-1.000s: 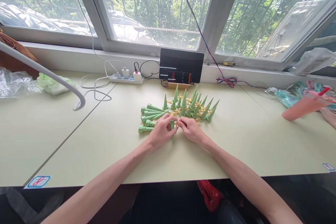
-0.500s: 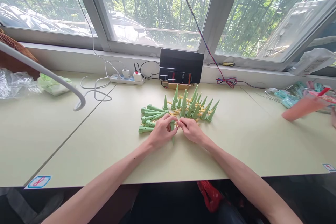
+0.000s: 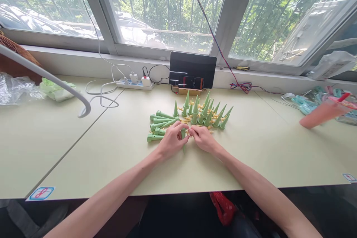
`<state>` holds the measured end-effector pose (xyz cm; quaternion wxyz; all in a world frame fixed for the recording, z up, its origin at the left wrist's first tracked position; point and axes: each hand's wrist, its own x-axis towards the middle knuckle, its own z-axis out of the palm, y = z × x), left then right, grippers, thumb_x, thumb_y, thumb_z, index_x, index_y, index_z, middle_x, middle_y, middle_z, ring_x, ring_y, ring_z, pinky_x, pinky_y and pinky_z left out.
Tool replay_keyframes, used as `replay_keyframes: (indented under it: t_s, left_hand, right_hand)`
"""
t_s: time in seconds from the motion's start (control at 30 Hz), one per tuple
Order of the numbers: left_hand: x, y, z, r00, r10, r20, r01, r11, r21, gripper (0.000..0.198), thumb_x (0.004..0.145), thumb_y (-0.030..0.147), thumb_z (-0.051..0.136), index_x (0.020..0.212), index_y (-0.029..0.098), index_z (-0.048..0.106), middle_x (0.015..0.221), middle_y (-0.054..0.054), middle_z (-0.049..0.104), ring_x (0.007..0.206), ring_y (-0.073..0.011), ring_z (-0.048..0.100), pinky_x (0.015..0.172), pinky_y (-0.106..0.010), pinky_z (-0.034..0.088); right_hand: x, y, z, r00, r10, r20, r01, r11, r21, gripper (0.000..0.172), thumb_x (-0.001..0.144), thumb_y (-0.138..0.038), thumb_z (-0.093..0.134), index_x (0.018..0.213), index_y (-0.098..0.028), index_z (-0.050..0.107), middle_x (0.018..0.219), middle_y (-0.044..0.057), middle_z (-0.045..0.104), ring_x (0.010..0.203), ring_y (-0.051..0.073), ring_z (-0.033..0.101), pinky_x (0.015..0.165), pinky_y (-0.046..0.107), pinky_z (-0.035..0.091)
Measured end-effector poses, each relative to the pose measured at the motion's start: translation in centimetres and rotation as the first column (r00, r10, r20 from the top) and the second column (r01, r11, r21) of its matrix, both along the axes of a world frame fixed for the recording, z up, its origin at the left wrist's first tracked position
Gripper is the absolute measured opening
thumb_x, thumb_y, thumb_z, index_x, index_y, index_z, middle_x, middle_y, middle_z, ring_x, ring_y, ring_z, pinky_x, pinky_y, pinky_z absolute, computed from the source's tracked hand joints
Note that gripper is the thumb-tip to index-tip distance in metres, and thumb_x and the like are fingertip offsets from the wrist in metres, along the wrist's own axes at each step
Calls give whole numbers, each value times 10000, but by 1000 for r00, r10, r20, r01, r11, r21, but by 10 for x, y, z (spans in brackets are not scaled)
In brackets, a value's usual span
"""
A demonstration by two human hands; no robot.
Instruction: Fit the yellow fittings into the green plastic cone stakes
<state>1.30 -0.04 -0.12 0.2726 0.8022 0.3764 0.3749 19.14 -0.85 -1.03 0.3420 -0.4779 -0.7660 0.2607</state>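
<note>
My left hand [image 3: 173,140] is closed round a green plastic watering spike [image 3: 183,134], its pointed end toward the table's front edge. Touching the spike's side from the right, my right hand [image 3: 203,137] pinches a small yellow valve piece [image 3: 187,132], mostly hidden by the fingers. Left of my hands lie several green spikes [image 3: 160,126] on their sides, with ribbed caps facing left. Behind my hands, more green spikes [image 3: 208,113] stand points up, with small yellow pieces [image 3: 223,118] scattered among them.
A tablet [image 3: 193,67] with a phone [image 3: 191,82] leans at the back. A power strip [image 3: 135,84] and white cables lie back left. A tilted red drink cup [image 3: 325,113] is at right, near bagged items [image 3: 306,102]. A grey curved bar [image 3: 50,74] crosses the left.
Both of my hands keep nearly the same pose on the spike and yellow piece. Another person's hand at the right edge has left the view.
</note>
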Motion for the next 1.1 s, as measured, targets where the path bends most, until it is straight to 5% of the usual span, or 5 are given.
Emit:
replay_keyframes:
  t_s: [1.1]
  left_hand:
    - [0, -1, 1, 1000, -17, 22, 17, 1000, 7, 190, 793, 142, 592, 972, 204, 614, 896, 1, 548, 534, -62, 480, 517, -217, 433]
  right_hand:
    - [0, -1, 4, 1000, 11, -11, -11, 999, -31, 415, 988, -386, 323, 623, -190, 358, 602, -19, 425, 576, 117, 380, 561, 252, 277]
